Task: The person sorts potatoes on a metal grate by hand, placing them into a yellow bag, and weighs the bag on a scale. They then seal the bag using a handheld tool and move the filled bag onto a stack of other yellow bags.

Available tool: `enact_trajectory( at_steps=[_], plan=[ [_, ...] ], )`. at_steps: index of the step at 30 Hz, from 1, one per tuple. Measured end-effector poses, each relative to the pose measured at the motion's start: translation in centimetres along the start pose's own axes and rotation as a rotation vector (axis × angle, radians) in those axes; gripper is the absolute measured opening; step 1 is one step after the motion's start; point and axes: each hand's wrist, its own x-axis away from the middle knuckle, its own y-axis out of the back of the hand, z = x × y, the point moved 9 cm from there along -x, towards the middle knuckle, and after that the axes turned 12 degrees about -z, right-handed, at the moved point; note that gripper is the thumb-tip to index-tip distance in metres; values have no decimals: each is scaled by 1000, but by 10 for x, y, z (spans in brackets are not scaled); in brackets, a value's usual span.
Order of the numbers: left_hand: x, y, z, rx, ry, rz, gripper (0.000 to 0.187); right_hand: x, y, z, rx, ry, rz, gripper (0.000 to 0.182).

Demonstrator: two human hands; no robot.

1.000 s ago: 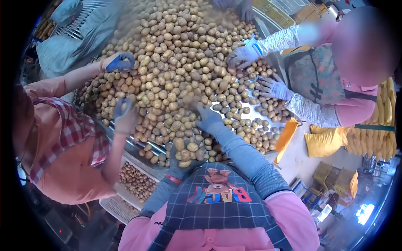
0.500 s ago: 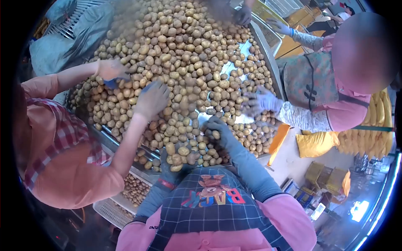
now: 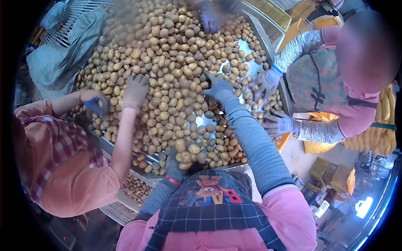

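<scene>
A large heap of potatoes covers the metal sorting table. My left hand, in a grey glove, is low at the near edge, cupped under and beside a cluster of held potatoes; those potatoes hide part of its fingers. My right hand, also gloved in grey, reaches forward over the middle of the heap. Its fingers are spread and touch potatoes on the right side of the pile, with nothing visibly gripped.
A co-worker at left has gloved hands on the heap. Another at right works with gloved hands near the table rim. More gloved hands are at the far end. Crates stand beyond; a potato-filled crate is below left.
My right hand has moved forward from the near part of the heap, and the potato in it is gone. My left hand with its potatoes shifted slightly right. Co-workers' hands moved too.
</scene>
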Motion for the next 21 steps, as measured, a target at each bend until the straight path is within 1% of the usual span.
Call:
enact_trajectory(
  at_steps=[1, 2, 3, 4, 5, 6, 7, 8, 9, 10, 11, 12, 13, 14, 15, 16, 17, 19, 20, 21],
  plan=[
    [5, 4, 6, 273, 94, 86, 49, -3, -2, -1, 0, 1, 5, 84],
    [7, 16, 9, 249, 47, -92, 47, -8, -2, -4, -5, -40, 21, 81],
    [7, 14, 9, 248, 46, -90, 47, -11, -1, -7, -11, -79, 34, 77],
    [6, 24, 10, 201, 47, -224, 42, -12, 1, -6, 12, -85, 18, 73],
    [7, 25, 9, 152, 45, -359, 39, -15, 4, -4, 10, -78, 14, 73],
    [3, -2, 11, 147, 35, -356, 39, -19, -1, -3, 45, -91, 63, 74],
    [-1, -41, -8, -529, -253, -441, 40, -19, -8, -1, 78, -102, 113, 75],
    [3, -87, -30, -1209, -541, -500, 44, -16, -12, -3, 48, -99, 80, 74],
    [4, -109, -41, -1210, -561, -508, 44, -8, -13, -6, 47, -79, 77, 74],
    [2, -131, -41, -1460, -519, -441, 54, 4, -13, -12, -51, -95, 44, 70],
    [3, -141, -34, -1702, -463, -368, 65, 16, -15, -16, -146, -114, 14, 67],
    [6, -109, -37, -1462, -394, -543, 74, 30, -23, -16, -133, -96, 16, 67],
    [14, -97, -34, -1446, -412, -549, 74, 45, -30, -15, -66, -28, 2, 64],
    [20, -114, -38, -1438, -547, -527, 71, 58, -37, -15, 2, 38, -12, 62],
    [28, -127, -41, -1428, -682, -502, 68, 70, -42, -17, 17, 51, -14, 62],
    [34, -124, -43, -1500, -717, -517, 64, 77, -42, -21, -30, 17, -61, 61],
    [38, -127, -42, -1489, -737, -523, 64, 82, -45, -24, -80, -12, -107, 60],
    [52, -143, -44, -1644, -797, -547, 67, 92, -57, -28, -105, 68, -66, 61],
    [56, -146, -45, -1537, -824, -552, 69, 101, -65, -31, -135, 35, 9, 61],
    [62, -152, -46, -1523, -843, -578, 69, 111, -73, -35, -159, 6, 87, 60]
  ],
)
